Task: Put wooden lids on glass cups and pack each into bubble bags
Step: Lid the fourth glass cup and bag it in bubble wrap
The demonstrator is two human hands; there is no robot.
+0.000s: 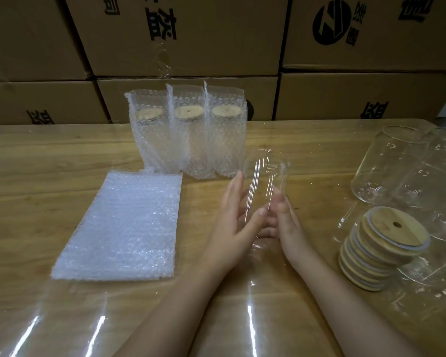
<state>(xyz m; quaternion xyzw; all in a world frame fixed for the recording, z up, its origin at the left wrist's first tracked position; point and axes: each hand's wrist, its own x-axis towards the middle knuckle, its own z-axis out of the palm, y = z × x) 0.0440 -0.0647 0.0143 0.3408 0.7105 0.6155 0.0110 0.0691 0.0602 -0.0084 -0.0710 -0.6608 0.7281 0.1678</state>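
Observation:
A clear glass cup (pixel 264 181) without a lid is held between both hands above the middle of the wooden table (pixel 62 155). My left hand (pixel 232 217) grips its left side with the thumb across the front. My right hand (pixel 286 222) holds its right side and base. A stack of several wooden lids (pixel 381 243) with a centre hole stands to the right. A flat pile of bubble bags (pixel 124 225) lies to the left. Three packed cups in bubble bags (pixel 188 135) stand upright behind, each with a lid on.
More bare glass cups (pixel 386 166) lie and stand at the right edge, around the lid stack. Clear glass shapes blur the near edge of the table. Stacked cardboard boxes (pixel 191 42) form a wall behind the table.

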